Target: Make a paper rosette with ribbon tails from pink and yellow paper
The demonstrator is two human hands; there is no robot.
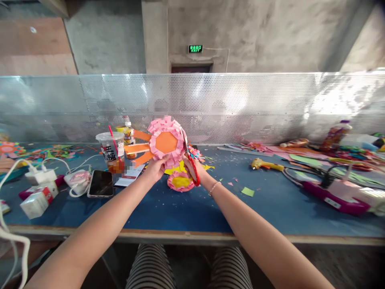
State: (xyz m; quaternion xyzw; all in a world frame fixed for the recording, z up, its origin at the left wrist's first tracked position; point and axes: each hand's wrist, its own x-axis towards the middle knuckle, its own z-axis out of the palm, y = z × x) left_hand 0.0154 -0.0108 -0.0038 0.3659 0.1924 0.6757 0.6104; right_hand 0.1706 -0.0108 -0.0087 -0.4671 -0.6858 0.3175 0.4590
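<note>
The paper rosette (166, 142), pink-looped around an orange centre, is held up above the table (135, 216). The left hand (158, 169) has its grip closed on the rosette's lower rim, thumb in front, likely so that its face stays square to the wearer and its right edge stays free. The right hand (192, 166) has its grip closed around red-handled scissors (197, 176), whose blades point up along that right edge; whether they touch the paper, I cannot tell. Orange paper strips (138, 149) stick out on the rosette's left. Below the rosette lies a yellow-centred paper flower (180, 182), probably set there to be near both hands.

Left of the rosette, a plastic cup (105, 151) bears bold black Chinese characters, only partly legible; the bottle (129, 134) beside it has a yellow label too small to read. Far right of the rosette is a yellow glue gun (266, 164). Above the rosette, on the wall, a lit green sign (195, 49) reads "安全出口 EXIT".
</note>
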